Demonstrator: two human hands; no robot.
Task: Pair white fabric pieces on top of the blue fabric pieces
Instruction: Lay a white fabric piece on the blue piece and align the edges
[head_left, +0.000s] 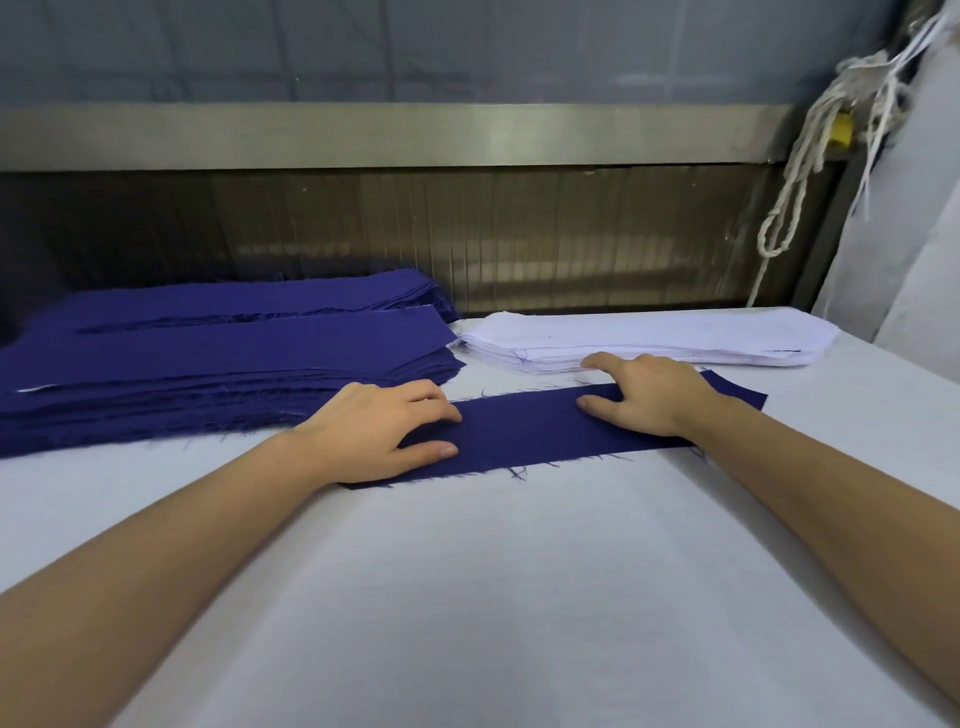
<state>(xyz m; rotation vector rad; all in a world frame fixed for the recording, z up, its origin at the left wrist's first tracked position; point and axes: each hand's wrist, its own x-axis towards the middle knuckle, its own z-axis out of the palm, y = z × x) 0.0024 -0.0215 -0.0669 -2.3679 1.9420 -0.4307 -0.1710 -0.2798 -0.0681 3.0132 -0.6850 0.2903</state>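
- Centrally, blue strip (519, 431): a single piece lying flat and crosswise on the table (467, 597). Loose threads fray from its near edge. Its top shows bare blue between the hands, not yet paired with white.
- Left hand (374, 431): palm down on the strip's left end, fingers loosely extended, thumb along the near edge. It presses and grips nothing.
- Right hand (644, 397): palm down on the strip's right part, fingers straight and spread, holding nothing. The index tip reaches the near edge of the white stack (649, 338); I cannot tell whether it touches.
- Blue stack (208, 364): a thick pile of long pieces at far left, in two overlapping rows, just beyond the left hand.
- White stack: thin, neat layers just behind the strip and right of the blue stack, with a few blue threads on top.
- Table: covered in white cloth.
- Rail (363, 135): a metal bar behind the table, above a dark ribbed panel (519, 234).
- Rope (810, 156): white, looped, hanging at far right.
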